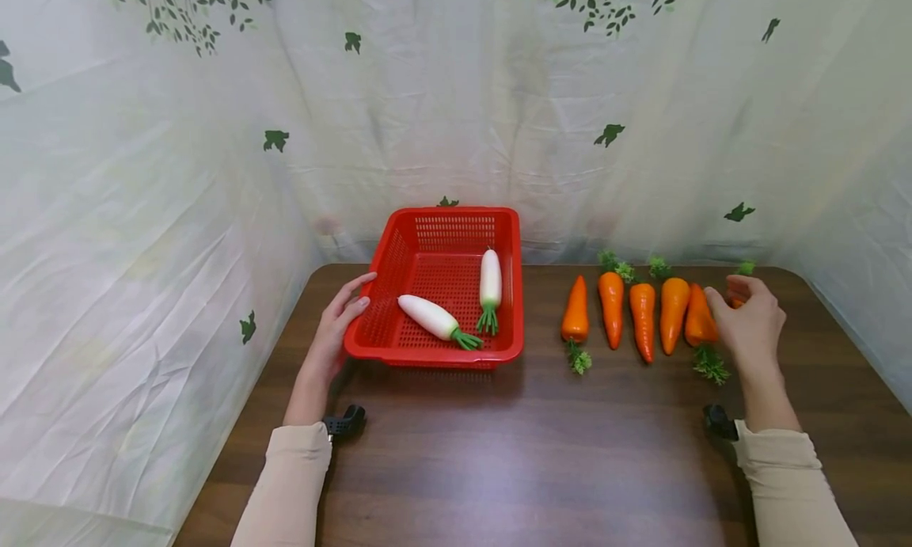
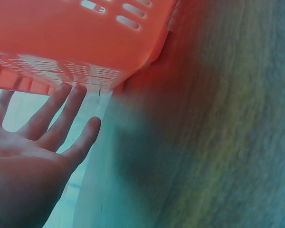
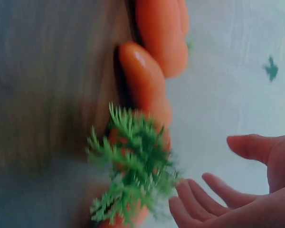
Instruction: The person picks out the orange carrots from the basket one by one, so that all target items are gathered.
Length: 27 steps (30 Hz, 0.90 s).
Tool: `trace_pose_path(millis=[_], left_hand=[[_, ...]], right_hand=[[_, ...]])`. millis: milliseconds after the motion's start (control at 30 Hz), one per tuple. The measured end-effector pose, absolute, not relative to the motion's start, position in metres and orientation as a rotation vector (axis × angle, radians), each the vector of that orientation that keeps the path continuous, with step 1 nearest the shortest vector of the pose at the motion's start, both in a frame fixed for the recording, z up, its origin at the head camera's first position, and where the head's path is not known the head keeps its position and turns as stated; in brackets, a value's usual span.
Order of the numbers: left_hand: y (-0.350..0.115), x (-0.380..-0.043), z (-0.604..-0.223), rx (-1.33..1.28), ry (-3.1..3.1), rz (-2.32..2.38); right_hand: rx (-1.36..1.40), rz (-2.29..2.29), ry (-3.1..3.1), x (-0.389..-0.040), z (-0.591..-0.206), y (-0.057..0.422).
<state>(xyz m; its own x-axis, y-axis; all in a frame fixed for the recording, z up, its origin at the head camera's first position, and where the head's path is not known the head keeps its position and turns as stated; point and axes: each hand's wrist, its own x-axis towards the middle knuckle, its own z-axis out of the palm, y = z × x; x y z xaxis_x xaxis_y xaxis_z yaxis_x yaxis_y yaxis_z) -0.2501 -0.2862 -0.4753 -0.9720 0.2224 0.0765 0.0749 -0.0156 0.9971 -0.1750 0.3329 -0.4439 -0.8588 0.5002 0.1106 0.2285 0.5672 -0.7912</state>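
My left hand (image 1: 335, 329) is at the left side of a red basket (image 1: 435, 355), its straight fingers (image 2: 69, 107) touching the basket's outer wall in the left wrist view. Inside the basket lie two white radishes with green stems, one radish (image 1: 427, 316) slanting across the front and another radish (image 1: 491, 276) along the right side. At the right, my right hand (image 1: 754, 321) hovers over the last carrot (image 1: 737, 302) of a row, which it mostly hides. In the right wrist view its thumb stands apart from its loosely bent fingers, near a carrot's green leafy top (image 3: 137, 156).
Several orange carrots lie side by side left of my right hand, among them a carrot (image 1: 575, 313) and a carrot (image 1: 701, 317) with leaves toward me. A brown wooden table (image 1: 534, 452) carries everything. Behind it hangs a pale curtain (image 1: 456, 96) with leaf prints.
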Motion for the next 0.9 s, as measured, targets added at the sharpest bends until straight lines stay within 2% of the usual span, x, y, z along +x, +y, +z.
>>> trace_pose_path(millis=[367, 567, 900], left_hand=[[-0.286, -0.250, -0.475, 0.323, 2.130, 2.141], [-0.288, -0.249, -0.473, 0.327, 2.138, 2.138], [-0.287, -0.249, -0.476, 0.334, 2.155, 2.122]], right_hand=[[-0.342, 1.055, -2.637, -0.164, -0.442, 0.313], [-0.095, 0.939, -2.825, -0.161, -0.444, 0.308], [0.070, 0.902, -2.934, -0.154, -0.442, 0.297]])
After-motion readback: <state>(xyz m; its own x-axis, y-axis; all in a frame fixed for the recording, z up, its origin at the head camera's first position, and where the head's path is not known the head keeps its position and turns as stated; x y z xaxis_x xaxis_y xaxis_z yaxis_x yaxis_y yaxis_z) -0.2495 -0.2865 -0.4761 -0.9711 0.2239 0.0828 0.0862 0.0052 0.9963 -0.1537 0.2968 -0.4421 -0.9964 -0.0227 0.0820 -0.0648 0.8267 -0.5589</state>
